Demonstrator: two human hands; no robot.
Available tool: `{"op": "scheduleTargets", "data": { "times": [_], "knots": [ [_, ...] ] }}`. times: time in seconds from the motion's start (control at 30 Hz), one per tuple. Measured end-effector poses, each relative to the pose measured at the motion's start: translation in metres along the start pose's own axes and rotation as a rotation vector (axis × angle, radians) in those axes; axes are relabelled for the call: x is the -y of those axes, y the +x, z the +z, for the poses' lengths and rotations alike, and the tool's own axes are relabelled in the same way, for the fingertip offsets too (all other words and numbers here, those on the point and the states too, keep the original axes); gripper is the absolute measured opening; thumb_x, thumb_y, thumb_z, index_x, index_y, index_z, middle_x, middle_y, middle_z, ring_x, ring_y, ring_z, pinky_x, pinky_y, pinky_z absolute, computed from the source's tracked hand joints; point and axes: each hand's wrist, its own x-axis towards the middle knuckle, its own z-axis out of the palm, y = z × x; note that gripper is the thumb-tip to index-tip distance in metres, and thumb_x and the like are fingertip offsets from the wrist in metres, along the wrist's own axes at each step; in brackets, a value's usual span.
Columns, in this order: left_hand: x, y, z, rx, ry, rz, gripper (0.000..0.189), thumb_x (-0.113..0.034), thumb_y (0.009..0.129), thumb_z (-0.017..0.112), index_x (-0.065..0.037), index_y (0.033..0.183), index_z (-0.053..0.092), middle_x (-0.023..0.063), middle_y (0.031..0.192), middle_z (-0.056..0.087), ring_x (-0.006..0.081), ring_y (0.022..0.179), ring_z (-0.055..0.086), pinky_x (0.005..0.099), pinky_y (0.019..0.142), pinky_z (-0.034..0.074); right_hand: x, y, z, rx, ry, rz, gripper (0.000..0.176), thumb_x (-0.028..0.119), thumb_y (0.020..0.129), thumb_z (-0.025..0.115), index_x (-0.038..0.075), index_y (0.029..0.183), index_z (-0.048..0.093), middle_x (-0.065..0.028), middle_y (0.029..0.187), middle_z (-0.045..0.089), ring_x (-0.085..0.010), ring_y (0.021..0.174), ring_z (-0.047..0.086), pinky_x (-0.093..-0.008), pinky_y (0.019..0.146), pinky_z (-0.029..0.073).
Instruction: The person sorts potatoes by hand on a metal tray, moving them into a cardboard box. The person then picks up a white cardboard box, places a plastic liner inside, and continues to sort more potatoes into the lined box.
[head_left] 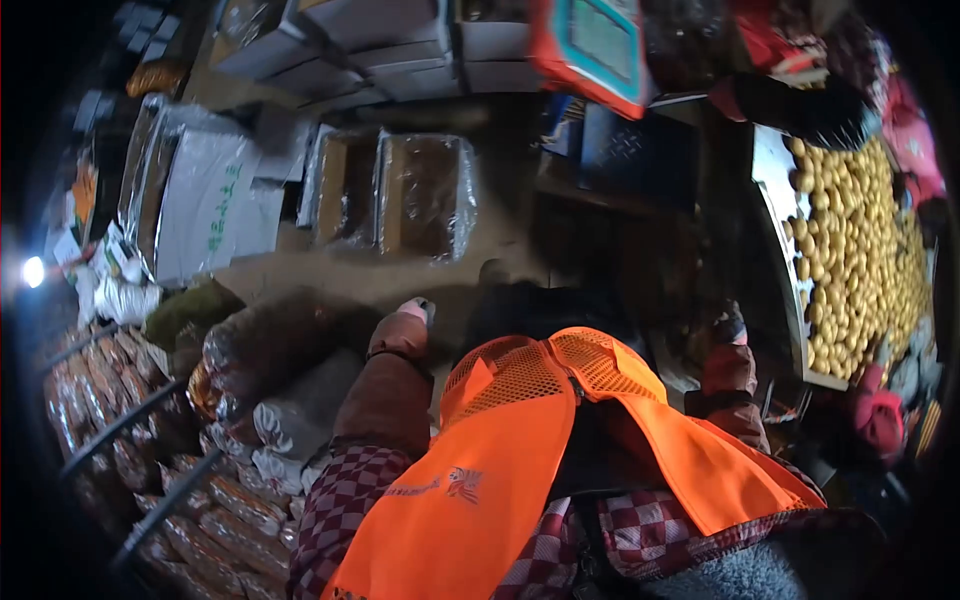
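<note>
My left hand (418, 308) hangs at my left side, past the end of a brown sleeve. Dark stuffed sacks (280, 340) lie to its left, and a box lined with clear plastic (428, 195) stands on the floor ahead of it. On the other side my right hand (732, 325) hangs low, in shadow, between my body and a table (785, 225) spread with potatoes (850, 260). Its fingers blend into the dark. I cannot tell whether either hand holds anything. An orange mesh vest (470, 470) covers my front.
A red and teal scale with a display (600, 50) stands ahead, near a blue box (635, 150). White cartons (370, 50) are stacked at the back. Further left lie a printed carton (205, 200) and piled filled bags (220, 510) behind metal rails (140, 415). People's sleeves (810, 105) reach around the potato table.
</note>
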Motion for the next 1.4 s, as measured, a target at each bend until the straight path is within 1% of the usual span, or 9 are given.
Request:
{"op": "scheduleTargets", "data": {
  "times": [0.17,0.27,0.4,0.57,0.77,0.93,1.1,1.37,1.4],
  "knots": [
    [0.077,-0.006,0.006,0.06,-0.51,-0.171,0.017,-0.025,0.094,0.058,-0.013,0.093,0.07,0.0002,0.08,0.064,0.0147,0.071,0.055,0.038,0.064,0.045,0.018,-0.071,0.133,0.244,-0.32,-0.089,0.047,0.051,0.098,0.051,0.022,0.134,0.054,-0.0067,0.114,0.068,-0.0263,0.099,0.065,-0.0396,0.081,0.051],
    [0.097,0.011,0.013,-0.045,-0.481,-0.144,0.013,-0.024,0.09,0.064,-0.014,0.093,0.07,-0.0002,0.08,0.064,0.0138,0.069,0.053,0.0374,0.063,0.045,0.027,-0.095,0.132,0.514,-0.686,-0.372,0.017,0.031,0.082,0.062,0.015,0.089,0.062,-0.0066,0.078,0.065,-0.0223,0.07,0.064,-0.0357,0.06,0.048],
    [0.028,-0.046,-0.054,-0.333,-0.324,-0.171,0.024,-0.023,0.089,0.063,-0.01,0.109,0.069,0.0147,0.103,0.069,0.0274,0.095,0.065,0.0404,0.08,0.052,0.031,-0.08,0.128,0.609,-1.203,-0.993,0.016,0.014,0.062,0.072,0.009,0.05,0.064,-0.0067,0.056,0.064,-0.0206,0.053,0.065,-0.0338,0.047,0.048],
    [0.096,-0.033,-0.2,-0.655,-0.298,-0.397,0.03,-0.018,0.093,0.055,-0.007,0.118,0.066,0.0236,0.117,0.065,0.0392,0.113,0.062,0.0439,0.093,0.052,0.021,-0.058,0.128,0.562,-1.031,-0.921,0.013,0.016,0.058,0.074,0.011,0.051,0.065,-0.0053,0.055,0.065,-0.0217,0.053,0.066,-0.0335,0.049,0.051],
    [0.161,-0.067,-0.454,-1.195,-0.038,-0.518,0.064,-0.025,0.091,0.061,-0.014,0.149,0.037,0.0146,0.146,0.046,0.0352,0.134,0.045,0.0462,0.106,0.043,-0.019,-0.065,0.153,0.369,-0.883,-0.516,0.01,0.019,0.069,0.072,0.013,0.072,0.065,-0.0055,0.069,0.067,-0.0222,0.058,0.066,-0.0347,0.053,0.051],
    [0.238,-0.047,-0.566,-1.087,0.284,-0.593,0.074,-0.038,0.092,0.06,-0.017,0.155,0.027,0.0118,0.162,0.021,0.031,0.15,0.017,0.0452,0.117,0.031,-0.09,-0.112,0.202,0.243,-0.554,-0.142,0.017,0.023,0.078,0.069,0.015,0.091,0.061,-0.006,0.079,0.067,-0.0233,0.06,0.065,-0.0368,0.054,0.051],
    [0.292,-0.006,-0.584,-0.86,-0.538,-0.5,0.043,-0.02,0.092,0.06,-0.014,0.134,0.059,0.0207,0.124,0.065,0.0321,0.119,0.061,0.041,0.099,0.046,-0.146,-0.154,0.223,0.207,-0.475,0.02,0.027,0.028,0.086,0.066,0.017,0.11,0.058,-0.0064,0.089,0.068,-0.0244,0.062,0.064,-0.039,0.056,0.05],
    [0.17,-0.088,-0.474,-0.703,0.205,-0.035,0.03,-0.016,0.084,0.061,-0.01,0.111,0.072,0.018,0.105,0.07,0.0354,0.103,0.066,0.0444,0.089,0.052,-0.145,-0.186,0.335,0.489,-0.088,-0.088,0.043,0.021,0.096,0.064,0.019,0.137,0.051,-0.0089,0.111,0.067,-0.0179,0.072,0.061,-0.0333,0.059,0.047],
    [0.143,-0.112,-0.452,-0.672,0.236,0.016,0.029,-0.016,0.084,0.061,-0.01,0.111,0.072,0.0187,0.104,0.07,0.0358,0.102,0.066,0.0448,0.089,0.052,-0.143,-0.157,0.336,0.801,0.237,0.201,0.05,0.017,0.095,0.066,0.018,0.141,0.048,-0.0104,0.125,0.064,-0.0203,0.09,0.063,-0.0337,0.072,0.052]
  ]
}}
